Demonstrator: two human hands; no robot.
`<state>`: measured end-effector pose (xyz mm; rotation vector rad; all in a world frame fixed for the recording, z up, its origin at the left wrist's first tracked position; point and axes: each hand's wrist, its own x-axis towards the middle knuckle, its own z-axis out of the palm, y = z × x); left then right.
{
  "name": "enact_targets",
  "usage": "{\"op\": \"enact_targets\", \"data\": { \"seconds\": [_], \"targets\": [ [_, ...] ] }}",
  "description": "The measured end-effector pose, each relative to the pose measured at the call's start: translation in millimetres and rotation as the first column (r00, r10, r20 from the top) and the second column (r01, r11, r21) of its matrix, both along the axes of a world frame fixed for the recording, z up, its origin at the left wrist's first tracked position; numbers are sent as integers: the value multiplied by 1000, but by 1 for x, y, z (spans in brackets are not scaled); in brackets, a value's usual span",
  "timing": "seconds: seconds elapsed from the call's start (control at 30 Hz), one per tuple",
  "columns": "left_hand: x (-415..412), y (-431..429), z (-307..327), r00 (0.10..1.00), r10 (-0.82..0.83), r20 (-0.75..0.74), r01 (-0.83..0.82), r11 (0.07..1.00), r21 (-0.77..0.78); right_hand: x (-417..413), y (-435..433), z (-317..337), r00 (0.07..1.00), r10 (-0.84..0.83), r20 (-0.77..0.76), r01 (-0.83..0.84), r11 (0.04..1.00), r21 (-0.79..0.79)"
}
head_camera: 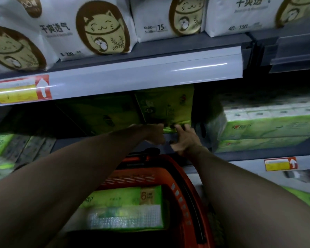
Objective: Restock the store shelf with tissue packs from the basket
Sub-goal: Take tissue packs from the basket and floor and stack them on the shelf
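Left grip [151, 134] and right grip [184, 138] (the person's 2 bare hands) meet at the lower edge of a green tissue pack [166, 104]. The right grip has its thumb up on the pack's front and its fingers closed on the bottom seam. The left grip's fingertips reach that same seam from the other side. In the dim, blurred light I cannot tell whether they pinch it or only press against it.

The pack rises straight above both grips, tilted, its top hidden behind the pale price rail [132, 76]. It sits in the dark opening of the lower shelf [70, 140], whose deck runs just beneath the grips. Another green pack [100, 113] lies beside it, up and left of the left grip.

Below the grips, between the 2 forearms, stands the orange basket [179, 178]. It holds a boxed tissue pack [125, 204] printed with a 6.

Right of the right grip, stacked green tissue packs [267, 126] fill the same shelf. Well left of the left grip lie more green packs [7, 147], blurred. Far above, white cat-printed packs [97, 29] line the upper shelf. A red and yellow label [23, 90] is fixed to the rail, and a second label [280, 163] sits low on the right.
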<state>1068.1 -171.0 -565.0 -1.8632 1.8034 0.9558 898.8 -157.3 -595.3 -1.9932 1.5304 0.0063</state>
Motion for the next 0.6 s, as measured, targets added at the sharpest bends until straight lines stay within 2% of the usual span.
{"op": "enact_targets", "data": {
  "seconds": [0.13,0.23,0.33,0.53,0.6],
  "targets": [
    [-2,19,16,995,96,-22,-99,979,-176,7,1,13,1000,0,12,-1,999,52],
    [-5,37,52,999,36,0,-36,984,-173,14,1,38,995,-48,83,41,996,80],
    [-1,69,96,1000,-25,-13,21,973,-229,15,8,68,985,-37,169,37,999,0],
    [44,152,168,996,-87,35,93,904,-418,39,63,144,974,137,183,-119,987,-106],
    [59,182,187,996,-88,26,91,899,-429,50,89,168,961,200,192,-174,974,-146]
  ]
}}
